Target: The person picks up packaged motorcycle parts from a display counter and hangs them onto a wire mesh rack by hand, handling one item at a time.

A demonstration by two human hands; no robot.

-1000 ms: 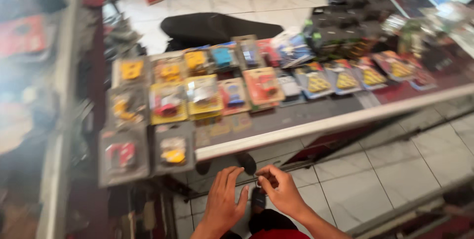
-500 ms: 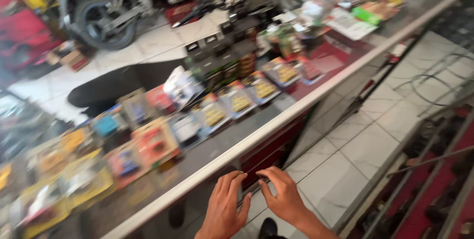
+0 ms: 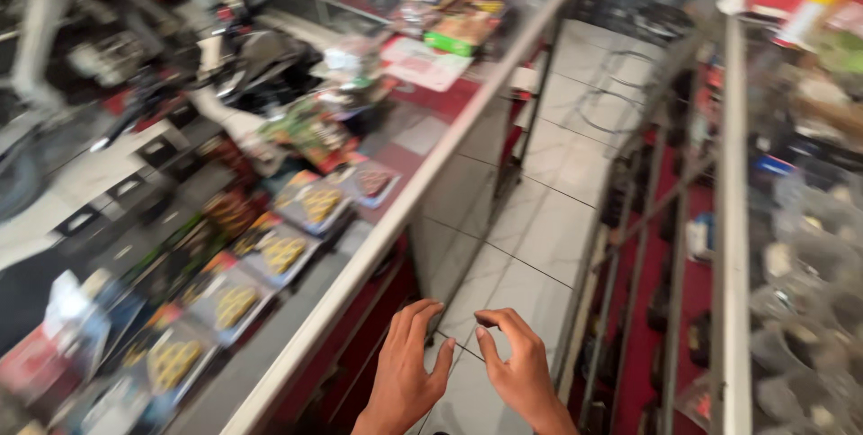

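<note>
My left hand (image 3: 404, 372) hovers low in the view, fingers spread and slightly curled, holding nothing. My right hand (image 3: 520, 370) is beside it, almost touching. Its thumb and forefinger pinch a small dark object (image 3: 485, 319) that is too blurred to identify. Both hands hang over the white tiled floor (image 3: 530, 246), just right of the glass counter's pale edge (image 3: 395, 219).
The glass counter top carries several blister packs of small parts (image 3: 270, 255) and a green box (image 3: 458, 35) at the far end. A glass display case with a white frame (image 3: 735, 219) and red shelves stands at the right. A narrow tiled aisle runs between them.
The view has swung to the right, from facing the counter to looking along the aisle. My hands keep their pose, the right one still pinching the small object.
</note>
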